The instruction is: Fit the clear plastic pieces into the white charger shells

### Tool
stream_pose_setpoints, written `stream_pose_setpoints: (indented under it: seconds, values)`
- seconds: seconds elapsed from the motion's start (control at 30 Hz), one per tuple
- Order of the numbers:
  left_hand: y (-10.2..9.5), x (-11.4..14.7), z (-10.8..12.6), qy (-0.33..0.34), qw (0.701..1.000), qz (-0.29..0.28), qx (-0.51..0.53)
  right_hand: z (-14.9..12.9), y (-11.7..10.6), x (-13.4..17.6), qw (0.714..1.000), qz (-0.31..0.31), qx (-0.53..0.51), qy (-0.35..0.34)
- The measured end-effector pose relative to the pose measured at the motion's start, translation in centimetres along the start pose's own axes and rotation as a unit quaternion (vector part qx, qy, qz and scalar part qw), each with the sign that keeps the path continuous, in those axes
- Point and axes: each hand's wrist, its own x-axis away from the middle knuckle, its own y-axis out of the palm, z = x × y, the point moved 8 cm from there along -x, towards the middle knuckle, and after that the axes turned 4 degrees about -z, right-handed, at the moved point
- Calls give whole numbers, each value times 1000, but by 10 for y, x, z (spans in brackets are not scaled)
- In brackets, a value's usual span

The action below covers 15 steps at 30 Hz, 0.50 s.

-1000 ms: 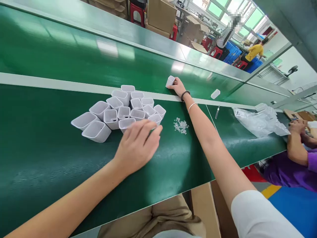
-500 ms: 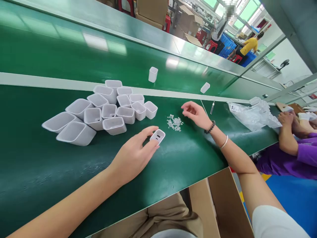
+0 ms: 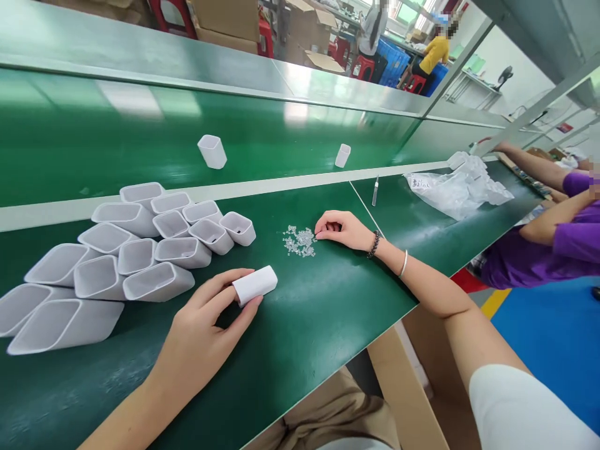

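Observation:
My left hand (image 3: 201, 334) is closed around a small white plastic housing (image 3: 259, 284), lying on its side in the grip with its closed end pointing right; a finger reaches into or behind its near end. At the right edge of a pile of tiny clear plastic pieces (image 3: 300, 242), my right hand (image 3: 344, 230) has its fingertips pinched together low over the table. Whether a piece is between them is too small to see. Several more white housings (image 3: 135, 255) lie grouped at the left, their open ends facing me.
Beyond the pale strip (image 3: 300, 182), one white housing (image 3: 212, 152) and another (image 3: 343, 155) stand on the green surface. A slim pen-like tool (image 3: 375, 191) and a clear plastic bag (image 3: 457, 187) lie right. A co-worker in a purple sleeve (image 3: 574, 236) is at far right; cardboard box (image 3: 407, 387) below the edge.
My left hand has turned the housing from showing its slotted inside to lying sideways. My right hand has come to the clear pieces and its fingers have closed. The camera view has shifted.

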Motion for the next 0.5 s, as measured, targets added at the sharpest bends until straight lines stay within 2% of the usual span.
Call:
stream_pose_setpoints:
  seconds: [0.07, 0.23, 0.3, 0.5]
  values:
    - [-1, 1, -4, -24, 1000, 8, 5, -1, 3, 0, 999, -3, 42, -1]
    - [-6, 4, -27, -164, 984, 35, 53, -6, 8, -1, 994, -19, 110, -1]
    - [-5, 3, -24, -156, 985, 34, 59, -8, 10, 1, 990, -20, 139, -3]
    - [1, -2, 0, -57, 998, -13, -18, -13, 19, 5, 978, -17, 206, -18]
